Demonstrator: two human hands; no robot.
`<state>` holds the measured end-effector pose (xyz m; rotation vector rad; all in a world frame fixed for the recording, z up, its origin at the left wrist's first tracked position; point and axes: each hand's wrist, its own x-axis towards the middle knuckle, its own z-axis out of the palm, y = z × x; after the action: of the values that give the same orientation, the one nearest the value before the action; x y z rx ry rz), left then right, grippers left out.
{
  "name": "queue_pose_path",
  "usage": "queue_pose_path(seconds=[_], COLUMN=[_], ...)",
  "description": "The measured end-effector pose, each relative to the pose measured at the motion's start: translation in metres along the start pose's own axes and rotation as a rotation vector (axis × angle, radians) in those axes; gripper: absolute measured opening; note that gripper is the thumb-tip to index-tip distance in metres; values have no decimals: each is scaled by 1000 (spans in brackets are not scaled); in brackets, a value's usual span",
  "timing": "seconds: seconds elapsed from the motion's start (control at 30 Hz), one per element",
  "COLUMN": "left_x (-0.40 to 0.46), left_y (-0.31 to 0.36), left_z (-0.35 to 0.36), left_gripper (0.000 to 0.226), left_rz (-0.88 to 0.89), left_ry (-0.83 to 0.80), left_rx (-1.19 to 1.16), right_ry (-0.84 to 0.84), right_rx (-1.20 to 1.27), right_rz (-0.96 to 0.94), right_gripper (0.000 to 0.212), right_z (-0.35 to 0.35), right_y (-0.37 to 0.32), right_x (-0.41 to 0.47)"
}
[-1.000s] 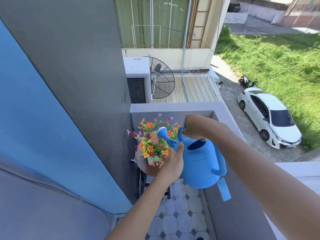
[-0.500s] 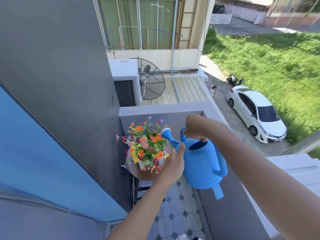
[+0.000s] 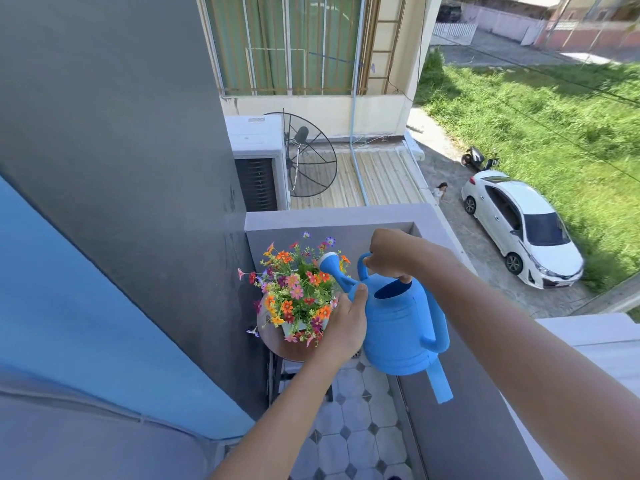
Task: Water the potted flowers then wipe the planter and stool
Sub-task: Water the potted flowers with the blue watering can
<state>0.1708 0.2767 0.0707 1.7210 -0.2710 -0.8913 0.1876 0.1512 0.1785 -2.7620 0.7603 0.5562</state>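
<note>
Watering can [image 3: 398,323], blue, now hangs closer over the potted flowers [image 3: 298,292] on the round stool [image 3: 277,344], rose at the blooms; right hand [image 3: 391,254] grips its top handle, left hand [image 3: 346,323] cups its side. No stream visible; pouring looks imminent.

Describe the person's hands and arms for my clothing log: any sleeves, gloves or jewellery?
Both arms are bare to the frame's edge: no sleeves show. The left hand and right hand wear no gloves, and no rings, watch or bracelets are visible.

White car [image 3: 523,226], satellite dish [image 3: 310,155]
</note>
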Motion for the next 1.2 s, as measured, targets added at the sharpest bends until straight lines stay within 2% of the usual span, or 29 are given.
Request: queue_pose_path(seconds=[0.3, 0.5, 0.93, 1.03, 1.2], left_x=[-1, -9, -27, -32, -39], left_y=[-9, -10, -10, -10, -12], left_z=[-12, -23, -22, -20, -17], left_gripper=[83, 60, 54, 59, 57], left_rz=[-23, -29, -17, -25, -38], left_ry=[77, 117, 123, 137, 164], left_rx=[9, 32, 73, 60, 38], right_ry=[-11, 6, 49, 41, 49], right_rx=[36, 34, 42, 52, 87], right_rz=[-86, -117, -175, -173, -178], right_gripper=[29, 33, 32, 27, 37], right_z=[0, 5, 8, 8, 13], right_y=[-17, -25, -26, -25, -22], right_x=[3, 4, -10, -15, -22])
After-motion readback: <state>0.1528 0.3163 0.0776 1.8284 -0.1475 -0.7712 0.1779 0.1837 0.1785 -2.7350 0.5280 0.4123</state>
